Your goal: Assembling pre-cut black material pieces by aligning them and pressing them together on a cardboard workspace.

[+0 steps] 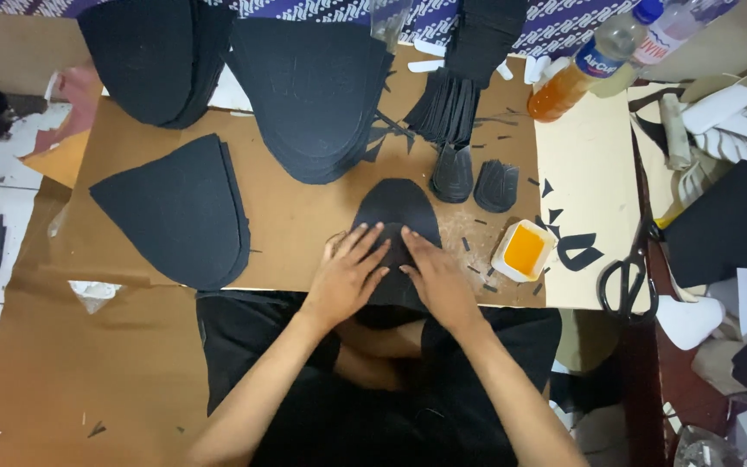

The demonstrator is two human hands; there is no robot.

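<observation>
Black fabric piece [398, 212], rounded at its top, lies at centre frame on the brown paper-covered desk [296, 225]. Left hand [347, 277] and right hand [434, 277] rest flat on its lower half, fingers [372, 242] extended and slightly spread, pressing down, gripping nothing; index fingertips nearly meet. Just right of the right hand stands a small white tray of orange liquid [525, 250]. Black scissors [626, 277] lie further right. Stacks of black cut pieces [309, 95] occupy upper centre.

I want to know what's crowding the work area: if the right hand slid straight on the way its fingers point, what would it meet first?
The right hand points up-left across the black piece; probably the left hand's fingertips first.
</observation>
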